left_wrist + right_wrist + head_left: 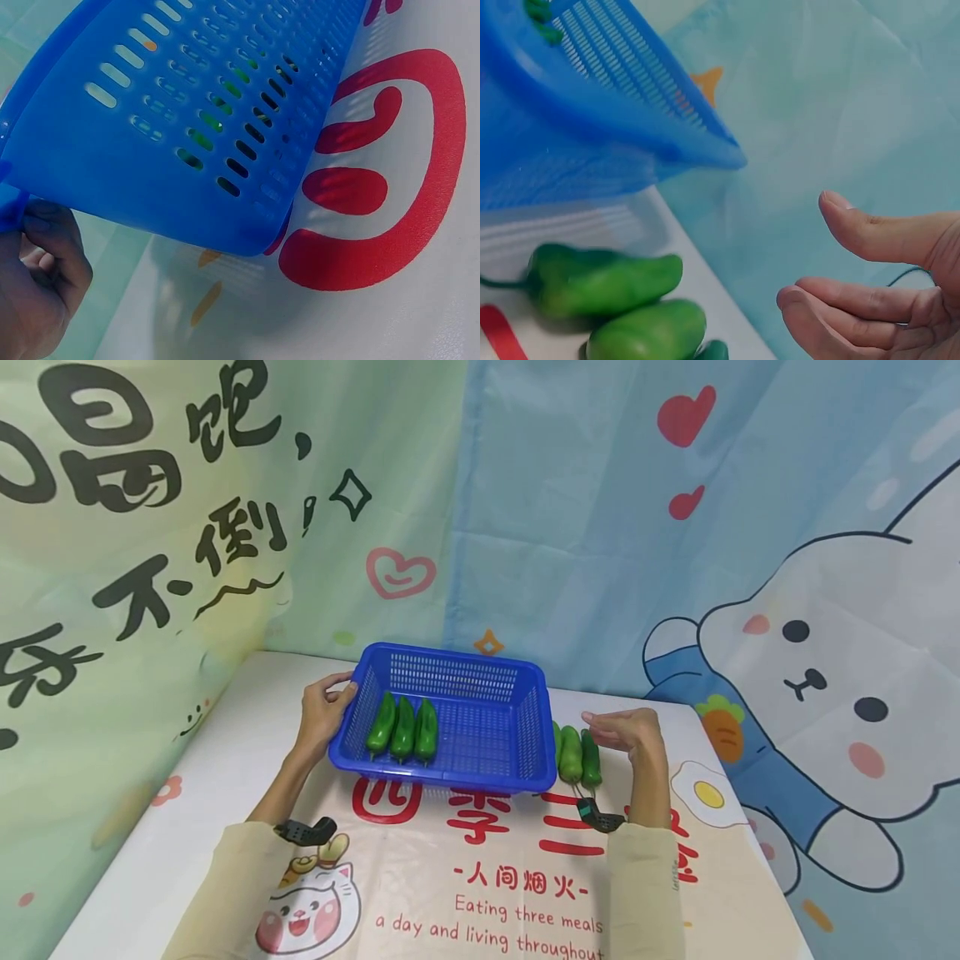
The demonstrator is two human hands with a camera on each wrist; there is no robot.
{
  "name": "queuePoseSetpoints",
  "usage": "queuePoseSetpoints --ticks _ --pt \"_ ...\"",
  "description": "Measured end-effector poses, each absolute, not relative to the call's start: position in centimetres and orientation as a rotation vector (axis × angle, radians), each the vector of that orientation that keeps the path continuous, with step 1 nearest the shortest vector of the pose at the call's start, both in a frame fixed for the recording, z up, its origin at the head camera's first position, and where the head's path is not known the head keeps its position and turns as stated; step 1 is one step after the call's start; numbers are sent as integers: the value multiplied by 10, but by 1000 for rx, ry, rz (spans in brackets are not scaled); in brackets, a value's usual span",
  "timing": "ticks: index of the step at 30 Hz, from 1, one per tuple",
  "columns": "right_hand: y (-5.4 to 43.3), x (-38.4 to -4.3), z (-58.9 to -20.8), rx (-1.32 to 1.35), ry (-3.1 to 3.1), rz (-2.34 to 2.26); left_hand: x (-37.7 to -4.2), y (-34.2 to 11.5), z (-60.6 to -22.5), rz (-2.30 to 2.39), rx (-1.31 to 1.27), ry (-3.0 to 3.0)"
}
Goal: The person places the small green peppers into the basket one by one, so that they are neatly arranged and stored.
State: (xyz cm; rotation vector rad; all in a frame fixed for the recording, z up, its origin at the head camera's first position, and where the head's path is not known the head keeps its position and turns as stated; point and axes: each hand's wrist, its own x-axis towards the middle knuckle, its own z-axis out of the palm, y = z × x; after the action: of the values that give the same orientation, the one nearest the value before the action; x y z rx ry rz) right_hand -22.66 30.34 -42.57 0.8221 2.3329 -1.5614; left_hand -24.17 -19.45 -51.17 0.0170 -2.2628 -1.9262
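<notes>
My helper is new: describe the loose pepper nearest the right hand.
Find the blue basket gripped by the left hand. Just right of it, three peppers lie side by side. The end pepper, farthest from the basket, is darker than the middle one.

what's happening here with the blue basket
A person's left hand grips the left rim of a blue plastic basket. Three green peppers lie side by side in its left part. More green peppers lie on the table, just right of the basket. The right hand is near them, open and holding nothing.
</notes>
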Motion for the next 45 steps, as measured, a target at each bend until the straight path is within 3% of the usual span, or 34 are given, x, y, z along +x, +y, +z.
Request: queuePoseSetpoints --ticks 17,28,45 --pt "333 -225 -465 1084 2268 -1447 -239 -194 -511 -1921 19 -2273" --pt "340 -227 -491 1041 2265 -1466 -239 -193 -510 -1878 12 -2271" --pt "323 -226 -496 1066 2386 -1366 -238 -192 -507 -1889 2 -2266"
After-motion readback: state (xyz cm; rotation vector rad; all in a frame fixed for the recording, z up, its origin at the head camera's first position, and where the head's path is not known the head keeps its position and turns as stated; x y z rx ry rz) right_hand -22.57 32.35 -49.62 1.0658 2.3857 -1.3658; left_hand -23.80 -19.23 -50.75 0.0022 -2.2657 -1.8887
